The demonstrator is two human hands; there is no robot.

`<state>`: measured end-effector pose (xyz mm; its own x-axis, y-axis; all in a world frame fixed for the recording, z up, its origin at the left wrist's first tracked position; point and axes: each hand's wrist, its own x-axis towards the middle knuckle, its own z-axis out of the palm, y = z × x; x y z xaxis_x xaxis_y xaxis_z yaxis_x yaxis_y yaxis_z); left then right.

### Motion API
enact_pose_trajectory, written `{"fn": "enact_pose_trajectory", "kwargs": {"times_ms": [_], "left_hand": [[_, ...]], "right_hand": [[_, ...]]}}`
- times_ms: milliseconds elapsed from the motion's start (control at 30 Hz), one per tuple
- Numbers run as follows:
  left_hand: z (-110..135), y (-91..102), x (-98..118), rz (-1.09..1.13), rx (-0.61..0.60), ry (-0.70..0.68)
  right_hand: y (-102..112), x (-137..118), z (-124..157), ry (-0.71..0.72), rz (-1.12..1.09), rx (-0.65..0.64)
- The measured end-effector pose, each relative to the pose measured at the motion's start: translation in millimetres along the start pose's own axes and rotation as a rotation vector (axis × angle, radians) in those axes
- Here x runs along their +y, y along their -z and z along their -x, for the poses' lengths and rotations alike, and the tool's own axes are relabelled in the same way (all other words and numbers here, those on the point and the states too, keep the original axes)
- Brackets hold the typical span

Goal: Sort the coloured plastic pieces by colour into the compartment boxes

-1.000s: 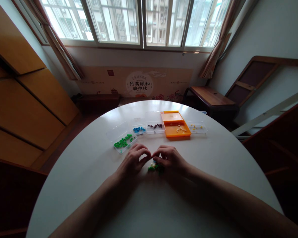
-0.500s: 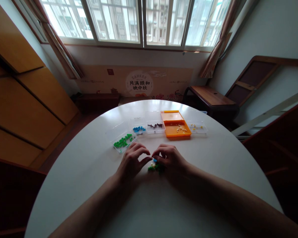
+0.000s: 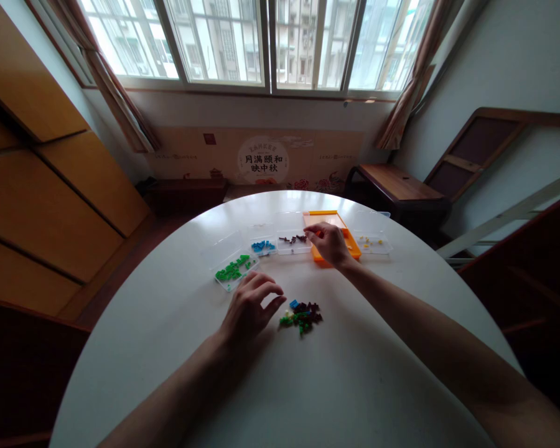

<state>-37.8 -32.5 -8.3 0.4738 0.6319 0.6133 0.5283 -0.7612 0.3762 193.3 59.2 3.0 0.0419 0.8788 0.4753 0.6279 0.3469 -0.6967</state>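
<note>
My left hand [image 3: 252,306] rests on the table with its fingers curved and a gap between thumb and forefinger, nothing seen in it. Just right of it lies a small heap of building bricks [image 3: 303,316], mostly dark brown and green, with some blue and pale ones. My right hand [image 3: 329,242] reaches over the front of the orange box [image 3: 324,263], partly hiding it. Its fingertips are pinched together at the right end of a clear box [image 3: 292,251] holding dark brown bricks [image 3: 287,239]; what they hold, if anything, is too small to make out.
Left of the brown bricks, clear boxes hold blue bricks [image 3: 262,246] and green bricks [image 3: 233,269]. Another clear box [image 3: 378,251] with a few yellow bricks stands right of the orange one. All sit on a round white table [image 3: 177,298], below a window.
My right hand has moved from the brick heap forward and right to the brown-brick box, uncovering the heap. My left hand has stayed nearly in place.
</note>
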Motion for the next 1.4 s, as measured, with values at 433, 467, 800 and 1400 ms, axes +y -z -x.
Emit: {"fn": "enact_pose_trajectory", "kwargs": {"times_ms": [433,467,800,1400], "left_hand": [[3.4,-4.3,-0.3,-0.043,-0.200,-0.071],[3.9,-4.1,0.2,-0.057,-0.226,-0.085],[5.7,-8.2,-1.0,-0.091,-0.228,-0.095],[5.8,-7.2,-1.7,-0.072,-0.182,-0.105]], "right_hand": [[22.9,0.8,68.7,0.164,-0.047,-0.254],[24.5,0.5,73.7,0.175,-0.037,-0.280],[27.9,-14.9,96.3,0.238,-0.017,-0.559],[20.1,-17.6,77.8,0.212,-0.063,-0.477]]}}
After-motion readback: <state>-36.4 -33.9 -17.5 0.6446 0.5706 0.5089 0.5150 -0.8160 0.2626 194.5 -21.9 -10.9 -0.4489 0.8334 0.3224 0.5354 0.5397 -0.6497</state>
